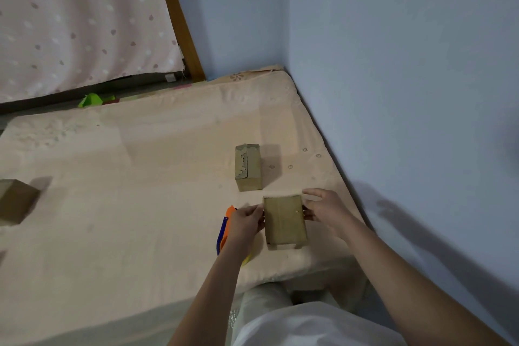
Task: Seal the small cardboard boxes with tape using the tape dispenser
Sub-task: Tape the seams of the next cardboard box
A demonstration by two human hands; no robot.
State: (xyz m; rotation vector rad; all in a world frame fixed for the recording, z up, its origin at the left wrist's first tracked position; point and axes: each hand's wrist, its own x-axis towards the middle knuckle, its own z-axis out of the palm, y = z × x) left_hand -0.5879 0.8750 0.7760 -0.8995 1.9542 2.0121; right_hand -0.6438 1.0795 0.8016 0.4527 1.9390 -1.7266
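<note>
A small brown cardboard box (284, 221) lies on the beige mattress (140, 177) near its front right corner, its top flaps closed. My left hand (247, 220) grips the box's left side and my right hand (327, 209) grips its right side. The orange and blue tape dispenser (224, 229) lies on the mattress just left of the box, mostly hidden under my left hand and wrist. A second small box (248, 167) stands a little farther back, with a seam down its top. A third box (15, 201) sits at the far left edge.
Blue walls (393, 64) close off the right side and the back corner. A spotted pink curtain (78, 22) with a wooden frame hangs at the back left. A green object (94, 100) lies beyond the mattress. My legs in light trousers are at the bottom.
</note>
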